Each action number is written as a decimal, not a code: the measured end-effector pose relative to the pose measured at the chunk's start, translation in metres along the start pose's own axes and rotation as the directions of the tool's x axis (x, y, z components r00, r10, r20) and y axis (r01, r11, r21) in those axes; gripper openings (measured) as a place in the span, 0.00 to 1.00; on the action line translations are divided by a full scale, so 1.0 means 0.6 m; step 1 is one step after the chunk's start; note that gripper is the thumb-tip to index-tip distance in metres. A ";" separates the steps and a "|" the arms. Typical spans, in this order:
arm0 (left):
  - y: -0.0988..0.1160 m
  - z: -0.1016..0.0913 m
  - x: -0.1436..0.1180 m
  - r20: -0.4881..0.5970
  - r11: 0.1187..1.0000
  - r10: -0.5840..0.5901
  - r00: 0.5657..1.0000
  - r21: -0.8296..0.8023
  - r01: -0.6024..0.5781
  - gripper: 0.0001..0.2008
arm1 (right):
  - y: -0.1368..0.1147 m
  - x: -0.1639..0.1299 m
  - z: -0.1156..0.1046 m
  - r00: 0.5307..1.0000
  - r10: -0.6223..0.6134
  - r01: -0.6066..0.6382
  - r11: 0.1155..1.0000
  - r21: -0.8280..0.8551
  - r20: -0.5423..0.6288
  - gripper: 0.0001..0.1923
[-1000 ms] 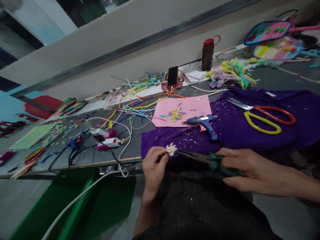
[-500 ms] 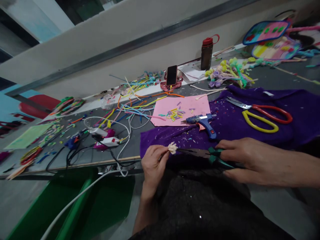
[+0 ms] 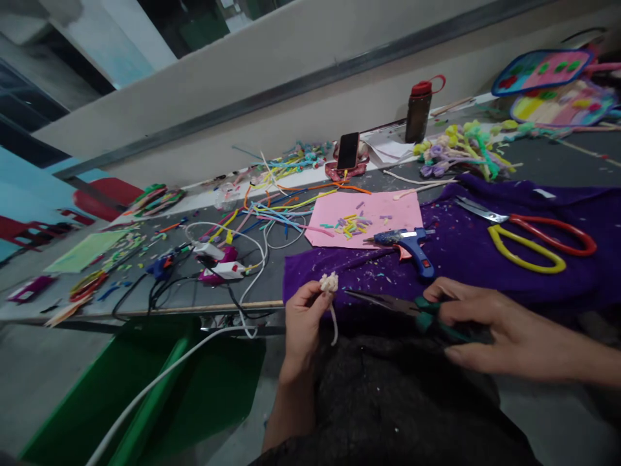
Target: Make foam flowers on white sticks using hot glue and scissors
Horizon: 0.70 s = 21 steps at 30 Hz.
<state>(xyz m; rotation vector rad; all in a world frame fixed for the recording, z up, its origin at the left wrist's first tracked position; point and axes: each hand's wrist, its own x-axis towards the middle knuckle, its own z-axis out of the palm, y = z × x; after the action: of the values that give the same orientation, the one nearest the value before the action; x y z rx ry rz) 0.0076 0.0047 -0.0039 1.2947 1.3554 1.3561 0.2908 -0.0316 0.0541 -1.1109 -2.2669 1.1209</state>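
Observation:
My left hand (image 3: 303,323) pinches a small cream fuzzy flower-like tuft (image 3: 329,282) between thumb and fingers. From it a pale stem (image 3: 334,325) hangs down in front of my dark clothing. My right hand (image 3: 495,323) grips green-handled scissors (image 3: 388,302), their dark blades pointing left at the tuft, tips a short way from it. Behind both hands a purple cloth (image 3: 354,265) covers the table edge. On it rest a blue hot glue gun (image 3: 412,251) and larger scissors with red and yellow handles (image 3: 528,243).
Several cut coloured bits lie on a pink sheet (image 3: 320,226). Farther back are a phone (image 3: 348,151), a dark bottle (image 3: 418,116) and yarn-like flowers (image 3: 460,149). White cable (image 3: 160,369) runs over the edge past a green bin (image 3: 218,401). Power plugs (image 3: 228,269) sit left.
The tuft has turned in my left hand and its stem now hangs in view. The scissor tips have drawn away from the tuft. The whole view has shifted slightly.

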 end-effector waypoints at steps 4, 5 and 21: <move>-0.009 0.006 -0.002 0.014 0.986 -0.042 0.999 -0.162 0.044 0.08 | 0.005 0.000 0.038 1.000 -0.017 0.021 0.982 0.186 -0.019 0.04; -0.010 0.007 -0.003 0.007 0.986 -0.029 1.000 -0.165 0.030 0.07 | 0.005 0.002 0.044 0.999 -0.022 0.027 0.978 0.206 -0.024 0.04; 0.008 0.002 -0.011 -0.005 0.850 0.434 0.901 0.332 -0.408 0.02 | 0.008 0.003 0.048 1.000 0.002 0.004 0.959 0.284 -0.022 0.05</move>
<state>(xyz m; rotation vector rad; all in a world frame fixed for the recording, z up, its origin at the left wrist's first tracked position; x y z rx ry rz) 0.0103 -0.0022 0.0002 1.8654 1.4460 1.5302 0.2744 -0.0427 0.0325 -1.0003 -2.0076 1.3749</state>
